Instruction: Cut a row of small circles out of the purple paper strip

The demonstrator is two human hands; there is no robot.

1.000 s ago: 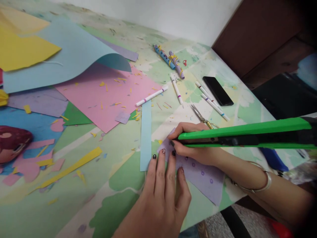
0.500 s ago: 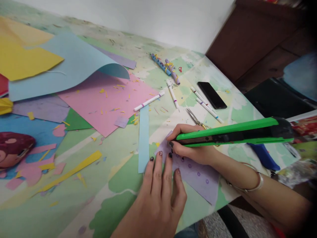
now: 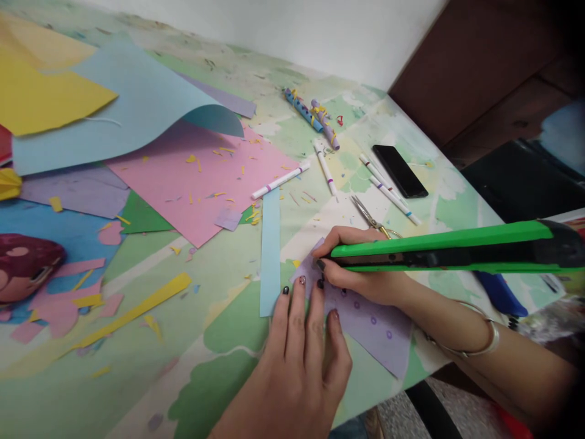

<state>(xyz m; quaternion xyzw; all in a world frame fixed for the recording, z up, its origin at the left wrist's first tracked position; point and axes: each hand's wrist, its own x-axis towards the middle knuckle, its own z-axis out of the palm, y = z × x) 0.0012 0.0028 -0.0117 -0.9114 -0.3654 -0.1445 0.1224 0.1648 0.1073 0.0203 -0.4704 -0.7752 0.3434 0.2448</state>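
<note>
My right hand (image 3: 354, 281) grips a long green and black utility knife (image 3: 441, 241) like a pen, its fingertips low over a purple paper strip (image 3: 379, 344). The knife's tip is hidden behind my fingers. Small circles in darker purple run in a row along the strip. My left hand (image 3: 297, 366) lies with fingers spread, the tips pressing on the near left part of the purple strip. Just left of those fingers is a narrow light blue paper strip (image 3: 270, 256). Scissors (image 3: 368, 213) lie just beyond my right hand.
White markers (image 3: 325, 167) and a black phone (image 3: 400, 171) lie farther back, near two decorated paper rolls (image 3: 302, 110). Coloured sheets, including pink paper (image 3: 183, 183), cover the left side with yellow scraps. A dark red case (image 3: 27, 268) sits far left. The table edge runs along the right.
The view has shifted slightly, so most things appear a little farther right. My right hand keeps its grip on the utility knife, and my left hand stays on the purple paper.
</note>
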